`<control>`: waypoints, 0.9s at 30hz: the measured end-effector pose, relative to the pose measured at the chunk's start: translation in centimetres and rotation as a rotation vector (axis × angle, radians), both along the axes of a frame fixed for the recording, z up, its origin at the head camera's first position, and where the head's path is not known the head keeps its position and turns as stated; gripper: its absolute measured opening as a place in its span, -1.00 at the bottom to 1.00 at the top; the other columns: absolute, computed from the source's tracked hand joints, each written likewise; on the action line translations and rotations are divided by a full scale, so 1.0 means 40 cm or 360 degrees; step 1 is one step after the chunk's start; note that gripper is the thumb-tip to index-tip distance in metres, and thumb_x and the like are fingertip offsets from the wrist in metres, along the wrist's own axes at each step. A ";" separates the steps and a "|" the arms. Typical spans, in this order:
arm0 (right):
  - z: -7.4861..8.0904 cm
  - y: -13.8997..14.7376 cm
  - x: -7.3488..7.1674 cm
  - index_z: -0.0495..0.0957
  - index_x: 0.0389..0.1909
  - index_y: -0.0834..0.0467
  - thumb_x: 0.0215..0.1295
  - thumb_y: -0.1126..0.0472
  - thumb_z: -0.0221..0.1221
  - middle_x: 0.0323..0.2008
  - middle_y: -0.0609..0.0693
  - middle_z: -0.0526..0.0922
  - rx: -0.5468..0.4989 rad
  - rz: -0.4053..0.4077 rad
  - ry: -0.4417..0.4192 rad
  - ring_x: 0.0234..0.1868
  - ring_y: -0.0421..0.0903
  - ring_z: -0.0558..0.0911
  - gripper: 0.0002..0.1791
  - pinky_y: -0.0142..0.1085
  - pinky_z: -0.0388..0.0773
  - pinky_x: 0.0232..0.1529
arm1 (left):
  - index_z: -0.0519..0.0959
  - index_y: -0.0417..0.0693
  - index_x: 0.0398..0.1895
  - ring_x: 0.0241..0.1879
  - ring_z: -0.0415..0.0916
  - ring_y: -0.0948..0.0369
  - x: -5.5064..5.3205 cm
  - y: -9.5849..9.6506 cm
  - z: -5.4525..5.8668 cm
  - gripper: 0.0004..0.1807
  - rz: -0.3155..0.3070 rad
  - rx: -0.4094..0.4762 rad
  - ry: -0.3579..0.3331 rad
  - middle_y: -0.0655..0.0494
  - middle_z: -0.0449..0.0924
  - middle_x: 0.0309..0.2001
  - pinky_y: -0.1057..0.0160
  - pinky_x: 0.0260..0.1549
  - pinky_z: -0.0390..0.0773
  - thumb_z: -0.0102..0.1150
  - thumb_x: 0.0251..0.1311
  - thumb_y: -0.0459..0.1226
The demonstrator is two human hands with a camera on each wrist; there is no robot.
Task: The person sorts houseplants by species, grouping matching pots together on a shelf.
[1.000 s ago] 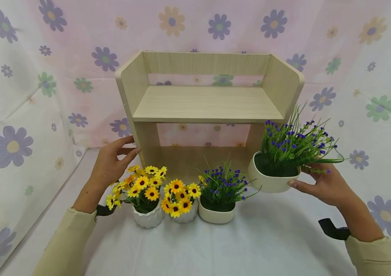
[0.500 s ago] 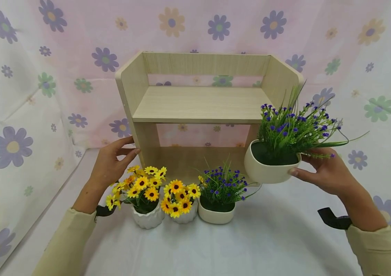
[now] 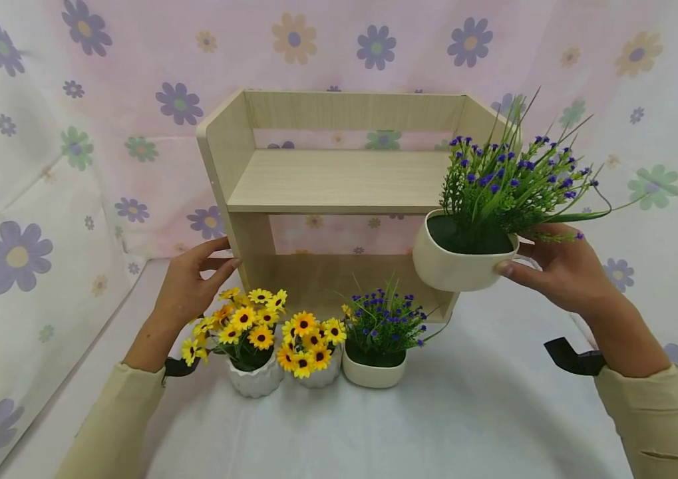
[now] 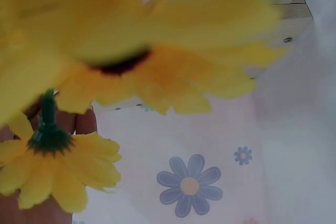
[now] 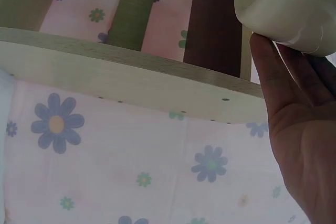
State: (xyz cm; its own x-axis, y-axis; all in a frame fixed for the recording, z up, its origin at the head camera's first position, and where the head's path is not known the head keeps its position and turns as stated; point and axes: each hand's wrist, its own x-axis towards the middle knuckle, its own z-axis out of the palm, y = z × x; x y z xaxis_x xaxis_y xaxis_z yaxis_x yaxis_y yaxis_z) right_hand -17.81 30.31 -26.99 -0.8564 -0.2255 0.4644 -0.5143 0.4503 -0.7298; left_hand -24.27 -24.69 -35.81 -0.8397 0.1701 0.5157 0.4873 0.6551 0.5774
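Note:
In the head view my right hand [image 3: 572, 273] grips the right end of a white oval pot [image 3: 461, 266] with green grass and small purple flowers [image 3: 500, 179]. That potted plant is raised in front of the shelf's right side; the right wrist view shows my fingers against the glossy pot [image 5: 294, 9]. My left hand [image 3: 191, 286] rests its fingertips against the left side panel of the wooden shelf [image 3: 344, 176]. Blurred yellow flowers [image 4: 173, 77] cover most of that hand in the left wrist view.
Before the shelf stand two white fluted pots of yellow flowers [image 3: 255, 382] [image 3: 311, 342] and a smaller purple-flowered plant in a white pot [image 3: 374, 376]. A white cloth [image 3: 464, 426] covers the table. Behind hangs a flower-print curtain [image 3: 339, 40].
My right hand has lifted the purple-flowered potted plant higher and slightly leftward, to about the height of the upper board. My left hand stays at the shelf's side.

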 end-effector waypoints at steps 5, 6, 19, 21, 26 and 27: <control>0.028 -0.013 -0.008 0.51 0.42 0.04 0.21 0.60 0.37 0.24 -0.33 0.62 -0.0013 -0.0021 0.0009 0.12 -0.47 0.66 -0.22 -0.55 0.63 -0.01 | 0.54 -0.06 0.46 0.05 0.76 -0.13 -0.001 0.000 -0.002 -0.49 0.0001 0.0005 -0.0003 -0.12 0.62 0.35 -0.27 -0.05 0.72 0.30 0.49 -0.23; 0.033 -0.016 -0.009 0.50 0.43 0.05 0.22 0.59 0.36 0.23 -0.32 0.62 -0.0020 -0.0028 0.0005 0.12 -0.46 0.66 -0.23 -0.55 0.64 -0.01 | 0.54 -0.06 0.46 0.05 0.76 -0.13 -0.001 -0.001 -0.002 -0.49 0.0000 0.0005 -0.0003 -0.12 0.62 0.35 -0.27 -0.05 0.72 0.30 0.50 -0.23; 0.093 -0.072 -0.024 0.34 0.58 0.11 0.34 0.53 0.31 0.43 0.02 0.53 -0.0181 0.0151 0.0030 0.30 -0.22 0.65 -0.19 -0.46 0.65 0.06 | 0.56 -0.05 0.44 0.04 0.78 -0.08 0.001 -0.003 -0.003 -0.50 -0.0007 -0.0008 0.0031 -0.08 0.63 0.33 0.25 -0.10 0.77 0.31 0.48 -0.24; 0.098 -0.080 -0.029 0.32 0.59 0.09 0.36 0.51 0.31 0.47 0.03 0.49 -0.0170 0.0163 0.0065 0.38 -0.13 0.60 -0.19 -0.48 0.62 0.12 | 0.56 -0.06 0.44 0.03 0.78 -0.08 0.001 -0.004 -0.003 -0.50 -0.0011 -0.0003 0.0033 -0.09 0.64 0.33 0.52 -0.13 0.65 0.31 0.48 -0.24; 0.106 -0.097 -0.043 0.24 0.64 0.02 0.43 0.45 0.28 0.52 0.05 0.41 -0.0103 0.0139 0.0092 0.50 0.07 0.47 -0.18 -0.48 0.56 0.21 | 0.55 -0.07 0.44 0.04 0.77 -0.10 0.002 -0.003 -0.003 -0.50 -0.0017 0.0012 0.0023 -0.11 0.63 0.34 0.73 -0.17 0.45 0.30 0.49 -0.24; 0.107 -0.099 -0.045 0.23 0.65 0.01 0.45 0.43 0.27 0.52 0.05 0.40 -0.0088 0.0130 0.0088 0.51 0.09 0.46 -0.18 -0.47 0.56 0.22 | 0.55 -0.06 0.45 0.04 0.77 -0.10 0.003 -0.003 -0.003 -0.50 -0.0012 0.0010 0.0021 -0.10 0.63 0.34 0.71 -0.16 0.47 0.30 0.49 -0.24</control>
